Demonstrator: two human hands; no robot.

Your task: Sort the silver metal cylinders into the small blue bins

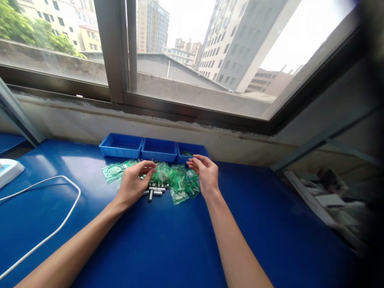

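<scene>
By green packets (179,196), left hand (135,179), right hand (208,174), both curled inward, grips unclear

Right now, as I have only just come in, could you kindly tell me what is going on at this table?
A person has both bare hands at a pile of small green bags on the blue table. The left hand is near some loose bar-shaped pieces; the right hand is at the pile's right side. Whether either holds anything is too small to tell. Three blue bins stand in a row behind the pile, the rightmost with something green inside.
</scene>
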